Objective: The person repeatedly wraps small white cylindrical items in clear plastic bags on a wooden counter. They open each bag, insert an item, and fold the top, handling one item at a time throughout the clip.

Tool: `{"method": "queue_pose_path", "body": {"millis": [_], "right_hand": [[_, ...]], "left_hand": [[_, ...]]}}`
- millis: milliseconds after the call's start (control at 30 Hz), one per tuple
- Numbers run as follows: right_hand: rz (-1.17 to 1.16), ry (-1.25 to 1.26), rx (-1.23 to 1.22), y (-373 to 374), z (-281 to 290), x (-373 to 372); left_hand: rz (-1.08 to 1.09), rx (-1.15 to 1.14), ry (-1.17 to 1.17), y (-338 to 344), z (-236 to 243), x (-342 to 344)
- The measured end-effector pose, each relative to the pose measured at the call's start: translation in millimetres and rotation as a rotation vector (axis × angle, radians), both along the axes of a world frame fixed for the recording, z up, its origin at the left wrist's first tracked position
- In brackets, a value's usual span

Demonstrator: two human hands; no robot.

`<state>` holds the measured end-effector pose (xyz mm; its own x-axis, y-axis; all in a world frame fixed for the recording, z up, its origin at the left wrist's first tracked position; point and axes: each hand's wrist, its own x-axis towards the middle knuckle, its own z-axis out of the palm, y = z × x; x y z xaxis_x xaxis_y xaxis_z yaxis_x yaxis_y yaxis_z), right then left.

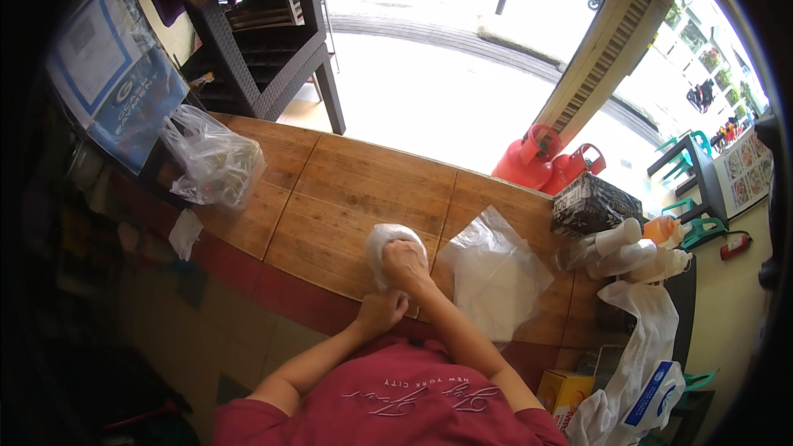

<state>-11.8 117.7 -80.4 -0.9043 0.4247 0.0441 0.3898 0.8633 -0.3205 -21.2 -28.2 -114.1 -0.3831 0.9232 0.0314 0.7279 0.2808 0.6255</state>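
A rounded white bundle (382,241), seemingly plastic or cloth, lies on the wooden counter near its front edge. My right hand (405,264) is closed on top of it, fingers curled into the white material. Just below, at the counter's edge, my left hand (382,312) is closed by the bundle's near end; what its fingers hold is hidden. To the right of my right hand, clear plastic bags or sheets (496,281) lie flat on the counter.
At the left sits a filled clear plastic bag (219,161). On the right are a black patterned box (595,205), stacked cups (618,236), squeeze bottles (661,231) and a hanging white bag (648,314). Red gas cylinders (529,158) stand beyond the wooden counter (363,190).
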Motion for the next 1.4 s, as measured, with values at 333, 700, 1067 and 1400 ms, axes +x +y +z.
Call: {"method": "queue_pose_path", "body": {"millis": [333, 700, 1067, 1400], "right_hand": [[-0.210, 0.043, -0.078, -12.6, -3.9, -21.2], [-0.204, 0.004, -0.070, -11.8, 3.4, -20.2], [-0.052, 0.024, -0.071, -4.7, 14.1, -12.2], [-0.120, 0.093, -0.041, -6.0, 12.5, -13.3]], "left_hand": [[-0.071, 0.205, 0.117, 26.9, -23.8, 14.8], [-0.020, 0.183, 0.178, 56.1, -90.4, 15.7], [0.256, 0.130, 0.108, -26.5, 7.6, -25.6], [-0.034, 0.214, 0.444, -15.7, -7.2, -46.8]]}}
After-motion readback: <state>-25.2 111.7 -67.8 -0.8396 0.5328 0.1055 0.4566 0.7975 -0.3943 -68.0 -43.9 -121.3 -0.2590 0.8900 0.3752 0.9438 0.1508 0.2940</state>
